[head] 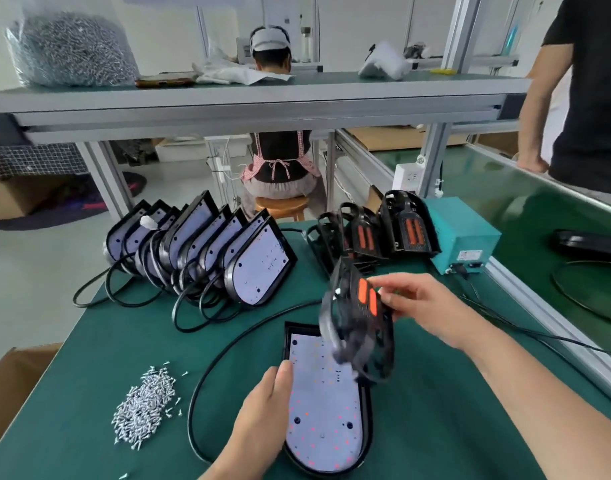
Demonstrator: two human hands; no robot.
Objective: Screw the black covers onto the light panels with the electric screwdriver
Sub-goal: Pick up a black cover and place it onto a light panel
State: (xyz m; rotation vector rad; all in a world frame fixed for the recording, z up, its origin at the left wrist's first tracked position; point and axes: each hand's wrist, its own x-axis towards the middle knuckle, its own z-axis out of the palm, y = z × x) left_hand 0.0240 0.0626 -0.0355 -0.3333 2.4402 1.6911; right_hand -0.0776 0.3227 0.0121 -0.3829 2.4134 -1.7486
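A light panel with a white LED board in a black rim lies flat on the green table in front of me. My left hand rests on its left edge, thumb on the board. My right hand pinches a black cover with orange inserts, held tilted in the air above the panel's far end. A pile of silver screws lies to the left. No electric screwdriver is in view.
Several light panels stand in a row at the back left with black cables. Several more black covers stand beside a teal power box. One person sits beyond the bench; another stands at the right by the conveyor.
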